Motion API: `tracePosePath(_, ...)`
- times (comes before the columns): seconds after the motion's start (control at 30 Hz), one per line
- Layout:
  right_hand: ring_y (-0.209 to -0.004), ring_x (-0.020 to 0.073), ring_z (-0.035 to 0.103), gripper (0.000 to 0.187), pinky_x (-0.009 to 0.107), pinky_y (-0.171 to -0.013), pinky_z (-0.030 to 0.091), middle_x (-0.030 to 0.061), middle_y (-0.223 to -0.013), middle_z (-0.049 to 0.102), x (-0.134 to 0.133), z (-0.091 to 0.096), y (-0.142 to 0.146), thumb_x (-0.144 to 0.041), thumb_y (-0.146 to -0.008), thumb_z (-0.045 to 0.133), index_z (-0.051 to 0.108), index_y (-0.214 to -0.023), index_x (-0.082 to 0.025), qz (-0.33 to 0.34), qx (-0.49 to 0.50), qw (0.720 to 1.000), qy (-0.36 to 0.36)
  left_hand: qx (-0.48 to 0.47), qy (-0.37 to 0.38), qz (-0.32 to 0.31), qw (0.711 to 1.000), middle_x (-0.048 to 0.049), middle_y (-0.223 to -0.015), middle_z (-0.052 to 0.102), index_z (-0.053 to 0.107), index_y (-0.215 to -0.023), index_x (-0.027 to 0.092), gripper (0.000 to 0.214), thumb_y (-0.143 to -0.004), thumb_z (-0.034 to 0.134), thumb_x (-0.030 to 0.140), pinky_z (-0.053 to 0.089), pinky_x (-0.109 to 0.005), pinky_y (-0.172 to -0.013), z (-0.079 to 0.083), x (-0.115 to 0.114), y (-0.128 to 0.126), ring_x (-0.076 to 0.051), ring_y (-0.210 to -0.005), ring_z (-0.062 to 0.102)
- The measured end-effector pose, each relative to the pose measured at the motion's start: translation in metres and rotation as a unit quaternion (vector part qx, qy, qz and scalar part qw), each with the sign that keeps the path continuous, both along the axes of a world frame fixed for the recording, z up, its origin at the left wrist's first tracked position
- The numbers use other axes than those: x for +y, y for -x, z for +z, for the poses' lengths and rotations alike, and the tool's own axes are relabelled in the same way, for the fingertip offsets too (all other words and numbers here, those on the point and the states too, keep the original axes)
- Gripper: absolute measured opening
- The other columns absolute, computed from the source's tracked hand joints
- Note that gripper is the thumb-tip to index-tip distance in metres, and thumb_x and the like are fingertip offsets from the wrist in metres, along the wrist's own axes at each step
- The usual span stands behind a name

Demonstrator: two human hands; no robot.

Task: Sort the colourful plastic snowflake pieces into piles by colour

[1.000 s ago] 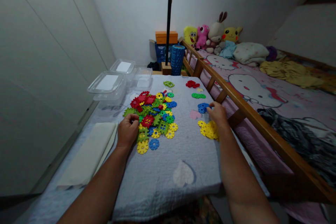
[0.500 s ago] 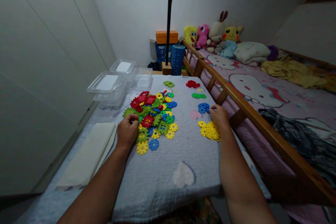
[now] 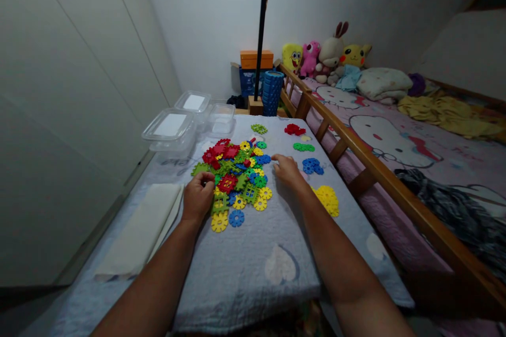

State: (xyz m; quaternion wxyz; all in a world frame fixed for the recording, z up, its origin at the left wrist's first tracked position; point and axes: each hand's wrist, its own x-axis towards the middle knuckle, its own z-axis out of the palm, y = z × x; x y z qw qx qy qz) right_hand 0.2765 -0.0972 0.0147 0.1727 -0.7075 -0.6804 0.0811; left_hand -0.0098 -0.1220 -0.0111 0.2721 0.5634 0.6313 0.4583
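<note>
A mixed pile of red, green, yellow and blue plastic building discs and squares (image 3: 228, 183) lies on the cloth-covered table. My left hand (image 3: 200, 195) rests at the pile's left edge, fingers curled closed; whatever they may hold is hidden. At the other side, my right hand (image 3: 286, 168) reaches with its index finger stretched out, its tip close to a blue disc (image 3: 263, 159). No piece shows in that hand. Sorted groups lie on the right: red pieces (image 3: 294, 129), green discs (image 3: 303, 147), blue discs (image 3: 312, 166) and yellow discs (image 3: 327, 200), the last partly behind my right forearm.
Clear plastic boxes (image 3: 169, 129) stand at the back left. A folded cream cloth (image 3: 138, 226) lies on the left. Light green pieces (image 3: 259, 129) sit at the far end. A wooden bed rail (image 3: 356, 160) borders the table's right side; a black pole (image 3: 261, 31) rises behind.
My right hand has moved left from the sorted blue discs to the pile's right edge. My left hand stays at the pile. The view has shifted slightly.
</note>
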Motion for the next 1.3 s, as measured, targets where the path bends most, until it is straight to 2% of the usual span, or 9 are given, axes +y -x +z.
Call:
tracePosePath(0.13, -0.127, 0.0298, 0.053, 0.056, 0.045, -0.106, 0.042, 0.0070, -0.149, 0.059, 0.006, -0.019, 0.020, -0.018, -0.095, 0.042, 0.055, -0.149, -0.027, 0.003, 0.012, 1.000, -0.010, 0.002, 0.003, 0.002, 1.000, -0.0001, -0.076, 0.068, 0.065, -0.078, 0.023, 0.017, -0.069, 0.053, 0.030, 0.047, -0.029, -0.072, 0.001, 0.000, 0.000, -0.018, -0.072, 0.061)
tracePosePath(0.27, -0.135, 0.0303, 0.044, 0.058, 0.047, -0.110, 0.038, 0.0051, -0.163, 0.044, 0.008, -0.032, 0.021, -0.022, -0.096, 0.041, 0.047, -0.154, -0.027, -0.003, 0.005, 1.000, -0.007, 0.002, 0.005, 0.003, 1.000, -0.0002, -0.075, 0.068, 0.064, -0.078, 0.022, 0.017, -0.069, 0.053, 0.031, 0.047, -0.029, -0.072, 0.003, 0.000, -0.001, -0.019, -0.072, 0.061)
tracePosePath(0.43, -0.131, 0.0288, 0.045, 0.044, 0.045, -0.109, 0.037, 0.0043, -0.151, 0.056, 0.011, -0.035, 0.021, -0.025, -0.096, 0.047, 0.059, -0.138, -0.030, -0.007, 0.012, 1.000, -0.015, 0.001, 0.000, -0.004, 1.000, -0.0001, -0.076, 0.068, 0.065, -0.078, 0.022, 0.017, -0.069, 0.053, 0.031, 0.047, -0.030, -0.073, 0.002, 0.001, 0.000, -0.019, -0.073, 0.062)
tracePosePath(0.53, -0.125, 0.0286, 0.048, 0.030, 0.043, -0.106, 0.038, 0.0073, -0.134, 0.065, 0.012, -0.033, 0.021, -0.026, -0.094, 0.054, 0.067, -0.121, -0.026, -0.021, 0.018, 0.999, -0.023, 0.000, -0.001, -0.004, 1.000, 0.0000, -0.076, 0.068, 0.065, -0.080, 0.022, 0.018, -0.070, 0.053, 0.031, 0.047, -0.029, -0.072, -0.003, 0.001, 0.001, -0.019, -0.072, 0.062)
tracePosePath(0.67, -0.118, 0.0275, 0.052, 0.018, 0.039, -0.101, 0.040, 0.0094, -0.122, 0.067, 0.009, -0.030, 0.020, -0.025, -0.092, 0.060, 0.070, -0.106, -0.023, -0.035, 0.024, 0.998, -0.036, -0.002, -0.001, -0.004, 1.000, -0.0003, -0.078, 0.068, 0.066, -0.082, 0.022, 0.019, -0.071, 0.054, 0.031, 0.047, -0.030, -0.072, -0.006, 0.002, 0.002, -0.019, -0.073, 0.062)
tracePosePath(0.83, -0.116, 0.0272, 0.052, 0.019, 0.038, -0.098, 0.040, 0.0096, -0.120, 0.067, 0.002, -0.025, 0.017, -0.025, -0.091, 0.061, 0.071, -0.106, -0.022, -0.046, 0.028, 0.997, -0.061, 0.002, 0.002, -0.003, 1.000, 0.0001, -0.077, 0.068, 0.066, -0.081, 0.022, 0.019, -0.069, 0.054, 0.029, 0.047, -0.029, -0.071, -0.002, 0.000, 0.001, -0.018, -0.072, 0.061)
tracePosePath(0.93, -0.116, 0.0277, 0.052, 0.022, 0.038, -0.098, 0.040, 0.0106, -0.120, 0.067, -0.002, -0.018, 0.006, -0.024, -0.090, 0.060, 0.071, -0.110, -0.021, -0.062, 0.022, 0.994, -0.083, 0.002, 0.000, -0.003, 1.000, -0.0001, -0.077, 0.068, 0.066, -0.080, 0.022, 0.019, -0.068, 0.053, 0.029, 0.046, -0.029, -0.072, -0.001, 0.000, 0.001, -0.019, -0.072, 0.061)
tracePosePath(1.07, -0.114, 0.0291, 0.052, 0.026, 0.039, -0.097, 0.038, 0.0109, -0.120, 0.068, -0.007, -0.004, -0.026, -0.023, -0.088, 0.061, 0.072, -0.111, -0.021, -0.108, 0.005, 0.988, -0.108, -0.002, 0.001, -0.005, 1.000, -0.0002, -0.077, 0.067, 0.066, -0.081, 0.022, 0.020, -0.068, 0.053, 0.030, 0.046, -0.029, -0.073, -0.002, 0.001, 0.001, -0.019, -0.073, 0.061)
tracePosePath(1.3, -0.115, 0.0299, 0.052, 0.026, 0.041, -0.094, 0.037, 0.0084, -0.124, 0.068, -0.021, 0.003, -0.073, -0.020, -0.086, 0.060, 0.073, -0.108, -0.023, -0.210, -0.020, 0.975, -0.061, -0.003, 0.000, -0.009, 1.000, -0.0002, -0.077, 0.067, 0.065, -0.082, 0.022, 0.021, -0.068, 0.053, 0.032, 0.046, -0.028, -0.071, -0.006, 0.001, 0.002, -0.018, -0.073, 0.061)
